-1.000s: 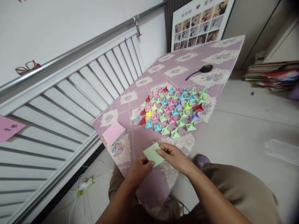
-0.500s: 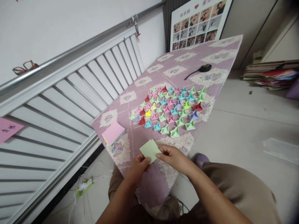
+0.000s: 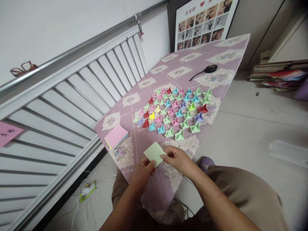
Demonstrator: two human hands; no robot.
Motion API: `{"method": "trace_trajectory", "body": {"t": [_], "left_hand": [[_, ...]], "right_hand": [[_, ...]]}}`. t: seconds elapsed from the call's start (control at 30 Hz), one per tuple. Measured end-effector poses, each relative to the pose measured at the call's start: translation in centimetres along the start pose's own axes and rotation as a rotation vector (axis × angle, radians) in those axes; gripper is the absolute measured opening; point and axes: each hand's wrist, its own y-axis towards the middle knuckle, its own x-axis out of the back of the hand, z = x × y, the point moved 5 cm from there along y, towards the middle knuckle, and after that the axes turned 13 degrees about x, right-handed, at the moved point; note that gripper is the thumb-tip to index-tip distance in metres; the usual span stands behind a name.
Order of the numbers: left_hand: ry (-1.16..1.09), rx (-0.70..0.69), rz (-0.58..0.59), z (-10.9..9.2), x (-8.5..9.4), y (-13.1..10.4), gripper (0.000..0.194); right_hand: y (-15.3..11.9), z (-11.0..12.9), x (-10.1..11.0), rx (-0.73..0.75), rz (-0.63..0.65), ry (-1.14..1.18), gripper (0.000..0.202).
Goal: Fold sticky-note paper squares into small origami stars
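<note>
A light green square of paper (image 3: 154,153) is held above the near part of the table, turned so one corner points away from me. My left hand (image 3: 146,166) pinches its lower left edge between thumb and fingers. At its right corner, my right hand (image 3: 173,157) is closed on the same paper. Beyond both hands, several rows of small folded paper boats (image 3: 179,134) in green, pink, blue, red, yellow and purple stand on the tablecloth. To the left lies a stack of coloured paper squares (image 3: 116,136), pink on top.
A floral purple tablecloth (image 3: 154,191) covers the narrow table. Near its far right edge lies a black tape-like object (image 3: 210,68). A white radiator (image 3: 79,106) runs along the left side. On the floor are a power strip (image 3: 88,191) with cables and piled papers (image 3: 276,75).
The green paper's top corner, where a second edge stuck out, now looks more even. My right hand has shifted slightly up and left. The rest stays as it was.
</note>
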Motion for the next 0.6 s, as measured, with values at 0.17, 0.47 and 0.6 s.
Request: {"method": "trace_trajectory", "body": {"t": [0.17, 0.47, 0.6], "left_hand": [[0.018, -0.003, -0.023, 0.28, -0.02, 0.29, 0.031], [0.026, -0.045, 0.043, -0.37, -0.78, -0.21, 0.025], [0.032, -0.015, 0.052, -0.35, -0.93, -0.28, 0.021]], "right_hand": [[0.09, 0.38, 0.08, -0.016, -0.051, 0.023, 0.029], [0.17, 0.67, 0.3, -0.015, -0.069, 0.039, 0.029], [0.1, 0.88, 0.28, -0.019, -0.064, 0.04, 0.03]]}}
